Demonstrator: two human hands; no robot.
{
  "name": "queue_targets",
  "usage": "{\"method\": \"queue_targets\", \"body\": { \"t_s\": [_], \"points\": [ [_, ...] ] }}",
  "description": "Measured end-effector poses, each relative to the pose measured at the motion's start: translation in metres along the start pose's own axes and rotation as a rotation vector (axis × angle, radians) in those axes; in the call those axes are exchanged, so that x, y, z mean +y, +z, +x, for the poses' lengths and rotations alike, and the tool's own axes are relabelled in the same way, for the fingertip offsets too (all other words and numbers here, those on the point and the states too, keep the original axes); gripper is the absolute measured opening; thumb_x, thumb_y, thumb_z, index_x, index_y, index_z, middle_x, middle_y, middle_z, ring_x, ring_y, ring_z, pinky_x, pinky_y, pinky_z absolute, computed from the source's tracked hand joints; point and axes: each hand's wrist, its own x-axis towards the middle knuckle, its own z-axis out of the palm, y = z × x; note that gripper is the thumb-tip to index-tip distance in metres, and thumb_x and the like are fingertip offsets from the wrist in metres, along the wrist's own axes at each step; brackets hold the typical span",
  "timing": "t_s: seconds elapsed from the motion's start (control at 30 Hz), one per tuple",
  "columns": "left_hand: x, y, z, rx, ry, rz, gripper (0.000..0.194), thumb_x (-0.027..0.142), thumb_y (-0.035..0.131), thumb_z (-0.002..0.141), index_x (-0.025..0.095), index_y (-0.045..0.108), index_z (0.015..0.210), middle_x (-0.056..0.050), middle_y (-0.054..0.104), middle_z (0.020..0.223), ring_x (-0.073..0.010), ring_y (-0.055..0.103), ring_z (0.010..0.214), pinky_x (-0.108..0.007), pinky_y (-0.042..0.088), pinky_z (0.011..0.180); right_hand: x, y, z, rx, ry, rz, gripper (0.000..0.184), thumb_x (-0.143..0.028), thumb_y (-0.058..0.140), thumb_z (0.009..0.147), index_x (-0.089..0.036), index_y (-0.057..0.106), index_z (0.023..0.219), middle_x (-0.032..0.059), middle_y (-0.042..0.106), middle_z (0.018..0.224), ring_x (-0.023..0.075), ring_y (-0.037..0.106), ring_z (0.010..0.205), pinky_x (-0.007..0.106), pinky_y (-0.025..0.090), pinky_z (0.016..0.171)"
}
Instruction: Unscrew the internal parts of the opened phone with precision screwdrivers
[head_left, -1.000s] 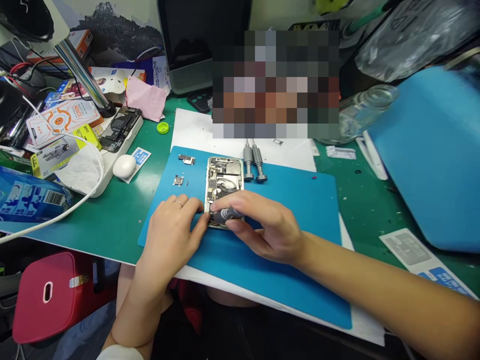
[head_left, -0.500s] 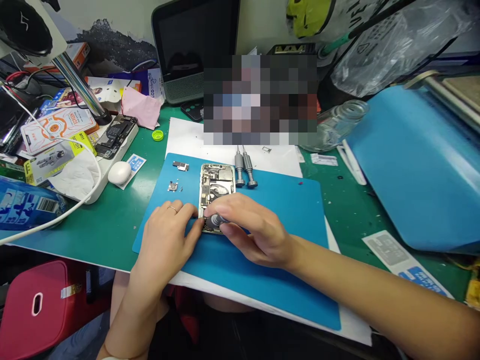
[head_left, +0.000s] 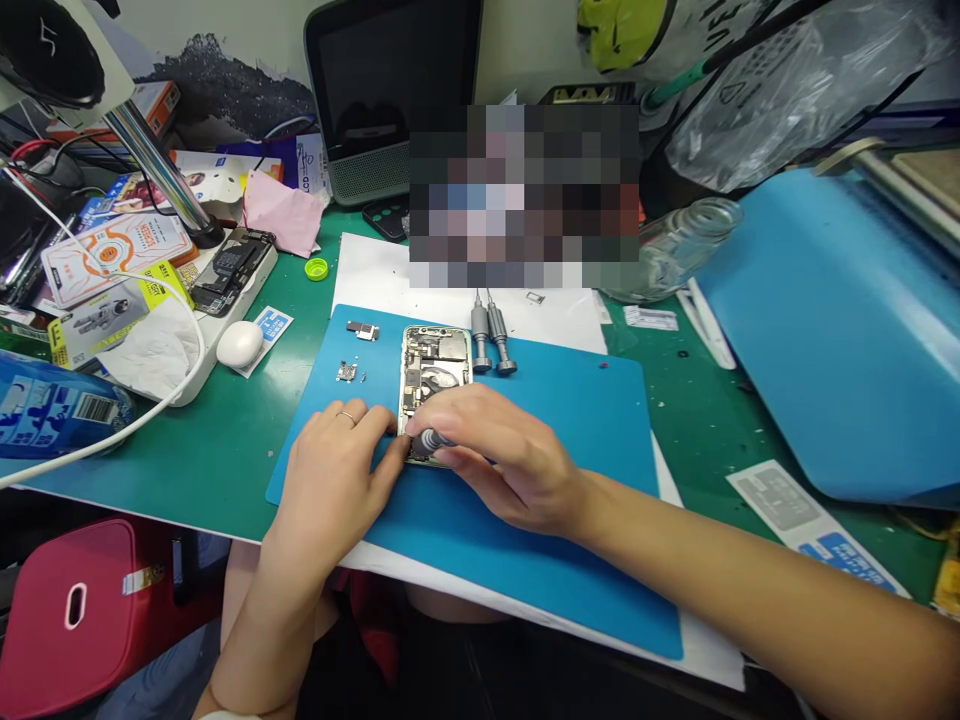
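An opened phone [head_left: 439,378] with its inner parts exposed lies on the blue mat [head_left: 555,430]. My right hand [head_left: 502,455] is closed around a grey screwdriver [head_left: 433,440], tilted over the phone's lower end; its tip is hidden. At the phone's lower left edge, the thumb and fingers of my left hand [head_left: 341,470] pinch the frame. Two more grey screwdrivers [head_left: 491,335] lie side by side just right of the phone's top. Left of it on the mat are a small metal-and-black part [head_left: 363,330] and a small silver part [head_left: 347,371].
A white earbud case [head_left: 240,345], a power strip [head_left: 187,385] bearing another opened phone [head_left: 234,270], and packets crowd the left. Behind stands a dark screen device [head_left: 394,90] beside a blurred-out patch. A glass jar [head_left: 705,230] and a large blue sheet [head_left: 810,350] occupy the right.
The whole view has shifted, so the table's things appear farther left and slightly lower. Both hands keep their places at the phone, and the screwdriver stays over its lower end.
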Motion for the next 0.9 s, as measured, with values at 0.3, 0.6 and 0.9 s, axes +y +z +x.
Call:
{"method": "queue_targets", "body": {
  "t_s": [0.3, 0.6, 0.9],
  "points": [
    [0.0011, -0.0017, 0.0007, -0.033, -0.010, 0.001, 0.024, 0.029, 0.051, 0.103, 0.021, 0.053, 0.080, -0.001, 0.056, 0.082, -0.0194, 0.049, 0.075, -0.033, 0.034, 0.069, 0.0010, -0.0001, -0.0021, 0.023, -0.011, 0.017, 0.050, -0.004, 0.054, 0.096, -0.019, 0.045, 0.143, 0.0092, 0.072, 0.104, 0.0169, 0.070, 0.098, 0.038, 0.063, 0.085],
    [0.0011, -0.0024, 0.0009, -0.048, -0.014, -0.001, 0.024, 0.030, 0.052, 0.103, 0.021, 0.052, 0.081, -0.001, 0.056, 0.083, -0.0194, 0.049, 0.076, -0.033, 0.035, 0.068, 0.0005, -0.0032, 0.0003, 0.031, -0.021, -0.070, 0.042, -0.008, 0.052, 0.098, -0.020, 0.050, 0.138, 0.0069, 0.066, 0.098, 0.0168, 0.066, 0.093, 0.036, 0.061, 0.081],
    [0.0015, -0.0028, 0.0009, -0.042, -0.007, 0.003, 0.025, 0.030, 0.051, 0.103, 0.021, 0.052, 0.081, -0.002, 0.057, 0.083, -0.0194, 0.050, 0.076, -0.033, 0.035, 0.068, 0.0002, -0.0033, 0.0004, 0.041, -0.020, -0.105, 0.042, -0.010, 0.053, 0.097, -0.020, 0.052, 0.137, 0.0061, 0.065, 0.097, 0.0181, 0.067, 0.093, 0.036, 0.061, 0.082]
  ]
}}
